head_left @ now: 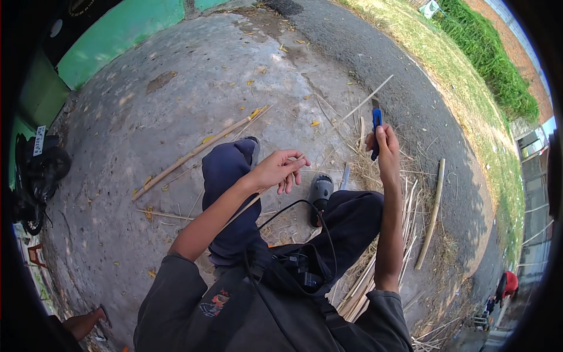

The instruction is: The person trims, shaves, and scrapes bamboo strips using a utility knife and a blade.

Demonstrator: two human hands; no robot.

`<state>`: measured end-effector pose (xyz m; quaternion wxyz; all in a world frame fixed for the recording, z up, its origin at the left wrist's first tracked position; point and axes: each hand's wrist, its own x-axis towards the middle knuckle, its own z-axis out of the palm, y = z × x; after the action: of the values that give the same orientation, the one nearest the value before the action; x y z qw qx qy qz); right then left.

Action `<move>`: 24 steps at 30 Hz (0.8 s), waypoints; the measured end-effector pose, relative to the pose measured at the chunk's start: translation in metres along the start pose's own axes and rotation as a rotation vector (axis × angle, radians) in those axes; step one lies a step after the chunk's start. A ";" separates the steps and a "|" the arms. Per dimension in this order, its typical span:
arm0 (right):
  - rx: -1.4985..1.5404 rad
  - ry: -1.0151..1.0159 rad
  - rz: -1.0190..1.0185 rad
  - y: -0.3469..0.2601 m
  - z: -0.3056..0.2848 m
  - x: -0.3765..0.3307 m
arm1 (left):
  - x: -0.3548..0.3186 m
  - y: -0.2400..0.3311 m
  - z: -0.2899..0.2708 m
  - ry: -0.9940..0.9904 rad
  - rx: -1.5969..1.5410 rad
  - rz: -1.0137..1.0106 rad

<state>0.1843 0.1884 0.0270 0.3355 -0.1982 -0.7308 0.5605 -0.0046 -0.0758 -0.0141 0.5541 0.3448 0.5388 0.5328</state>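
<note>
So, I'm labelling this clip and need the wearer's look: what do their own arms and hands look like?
The left hand and right hand are bare, with no gloves, rings or watch visible. The forearms are uncovered too, below the short, dark grey sleeves of a T-shirt.

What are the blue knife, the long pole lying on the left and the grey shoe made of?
The blue knife: handle probably plastic, going by its smooth, bright blue body; the thin grey blade looks metal. The long pole: bamboo or wood, perhaps, being tan, dull and slender. The grey shoe: likely rubber or foam, matte, with a moulded look.
</note>
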 end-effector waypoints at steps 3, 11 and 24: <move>0.010 -0.222 0.127 0.006 0.030 -0.008 | 0.027 -0.009 -0.007 -0.038 -0.036 0.036; -0.641 -0.292 -0.176 0.006 0.061 -0.033 | 0.043 -0.034 0.006 0.047 -0.057 0.104; -0.863 -0.425 -0.033 0.019 0.066 -0.034 | 0.037 -0.043 0.014 0.165 -0.015 0.243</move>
<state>0.1594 0.1259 -0.0095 0.0744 -0.1888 -0.9521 0.2286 0.0128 -0.0455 -0.0610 0.4417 0.3583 0.5328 0.6266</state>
